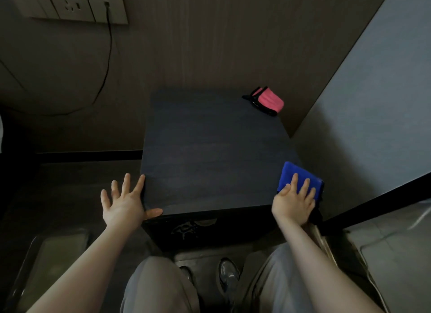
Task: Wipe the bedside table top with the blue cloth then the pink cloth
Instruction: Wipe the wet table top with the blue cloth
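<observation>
The dark bedside table (210, 154) stands in front of me, its flat top seen from above. A folded blue cloth (296, 172) lies at the top's near right corner. My right hand (294, 202) presses flat on it with straight fingers. A folded pink cloth with black trim (268, 100) sits at the far right corner, apart from both hands. My left hand (126, 202) is spread at the table's near left corner, thumb along the front edge and fingers beside the left edge.
A wall (210, 44) rises behind the table, with a socket panel (70, 5) and a black cable (107, 56) hanging at the upper left. A pale bed edge (373, 103) runs along the right. My knees and shoes (228, 275) are below the table front.
</observation>
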